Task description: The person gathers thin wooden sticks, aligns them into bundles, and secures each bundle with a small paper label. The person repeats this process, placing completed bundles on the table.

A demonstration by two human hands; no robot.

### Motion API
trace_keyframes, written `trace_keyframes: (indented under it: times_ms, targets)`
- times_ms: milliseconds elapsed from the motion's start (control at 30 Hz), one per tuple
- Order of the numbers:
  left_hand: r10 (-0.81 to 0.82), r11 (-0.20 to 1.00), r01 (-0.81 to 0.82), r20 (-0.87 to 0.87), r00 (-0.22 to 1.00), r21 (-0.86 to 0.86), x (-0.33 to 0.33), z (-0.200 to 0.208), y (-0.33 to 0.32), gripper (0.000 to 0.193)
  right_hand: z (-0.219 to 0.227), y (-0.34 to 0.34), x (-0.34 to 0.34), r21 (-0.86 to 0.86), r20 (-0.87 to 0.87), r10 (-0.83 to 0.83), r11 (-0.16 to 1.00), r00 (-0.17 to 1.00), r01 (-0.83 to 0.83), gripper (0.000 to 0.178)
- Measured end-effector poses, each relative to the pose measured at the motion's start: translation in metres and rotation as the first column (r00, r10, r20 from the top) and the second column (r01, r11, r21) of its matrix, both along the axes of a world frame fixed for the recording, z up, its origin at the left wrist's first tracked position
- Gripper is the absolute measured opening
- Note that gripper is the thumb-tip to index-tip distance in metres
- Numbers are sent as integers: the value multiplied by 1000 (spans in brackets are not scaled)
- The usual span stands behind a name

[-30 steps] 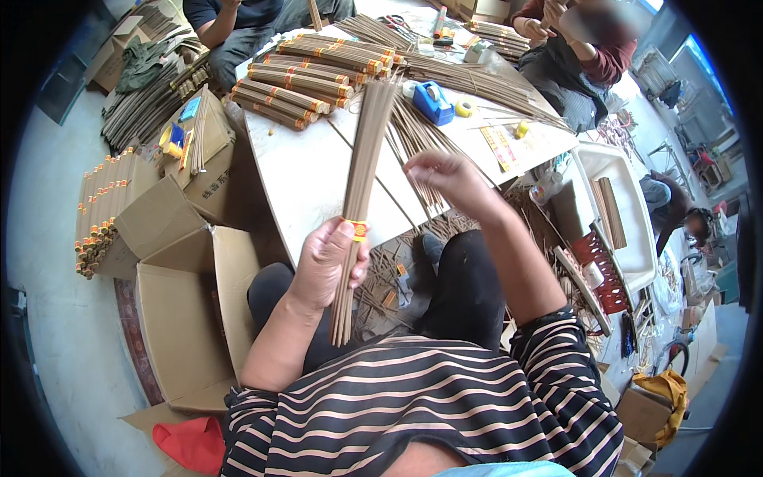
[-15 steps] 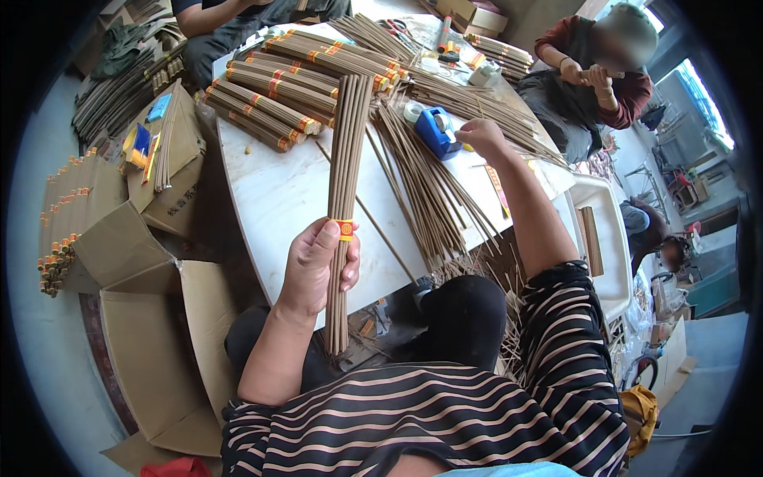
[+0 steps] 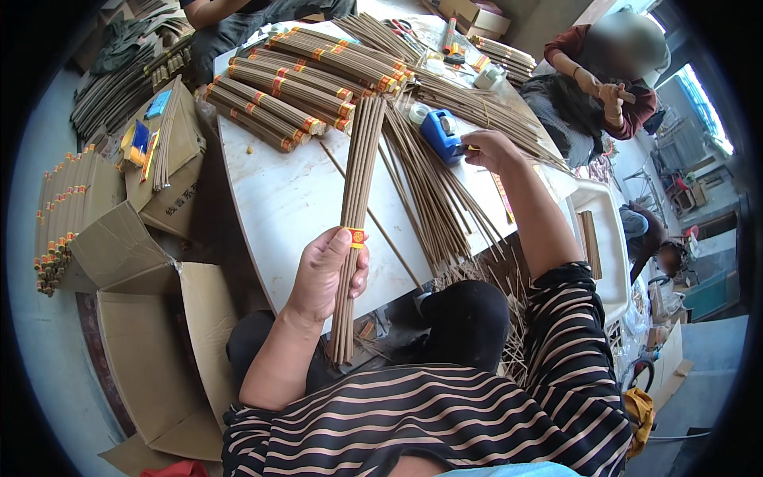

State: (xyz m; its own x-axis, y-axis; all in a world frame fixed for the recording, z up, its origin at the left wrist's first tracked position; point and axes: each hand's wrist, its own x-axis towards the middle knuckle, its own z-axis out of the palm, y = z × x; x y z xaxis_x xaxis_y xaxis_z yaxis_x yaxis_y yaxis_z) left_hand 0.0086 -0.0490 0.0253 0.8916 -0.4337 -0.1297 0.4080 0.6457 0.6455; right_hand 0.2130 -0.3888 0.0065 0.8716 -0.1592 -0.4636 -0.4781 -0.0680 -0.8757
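My left hand [image 3: 326, 270] is closed round a bundle of brown incense sticks [image 3: 363, 175], held upright and leaning slightly right above the table's near edge. A red and yellow paper band [image 3: 358, 238] circles the bundle at my thumb. My right hand [image 3: 493, 149] is at the front end of a blue tape dispenser [image 3: 441, 137], its fingers curled and pinched together; whether tape is between them is too small to tell. Loose incense sticks [image 3: 437, 191] lie fanned out on the table between my hands.
Banded incense bundles [image 3: 278, 95] are stacked on the white table [image 3: 278, 191]. An open cardboard box [image 3: 151, 350] stands at my left, a white tray [image 3: 612, 262] at my right. Two people sit across the table; one at far right holds sticks [image 3: 625, 95]. Scissors [image 3: 404, 29] lie at the back.
The bundle in my left hand has shifted right and slightly down, its top tilting further right. My right hand has moved slightly right and down beside the dispenser.
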Motion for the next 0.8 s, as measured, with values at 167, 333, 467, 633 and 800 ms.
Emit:
trace_keyframes:
  times_ms: [167, 333, 467, 633, 800]
  targets:
    - [-4, 1000, 4, -4, 1000, -4, 1, -2, 0, 28, -10, 0, -17, 147, 92, -110, 985, 990, 95, 8]
    - [-7, 1000, 7, -16, 1000, -12, 0, -1, 0, 27, -9, 10, -26, 106, 120, -176, 981, 977, 163, 9]
    - [-4, 1000, 3, -23, 1000, -2, 0, -1, 0, 26, -8, 15, -26, 98, 56, -239, 967, 969, 233, 12]
    - [-11, 1000, 11, -23, 1000, -4, 0, 0, -1, 27, -19, 18, -26, 115, 71, -273, 958, 959, 265, 16]
    - [-11, 1000, 11, -25, 1000, -1, -1, 1, 0, 27, -27, 16, -20, 102, 111, -285, 956, 952, 275, 18]
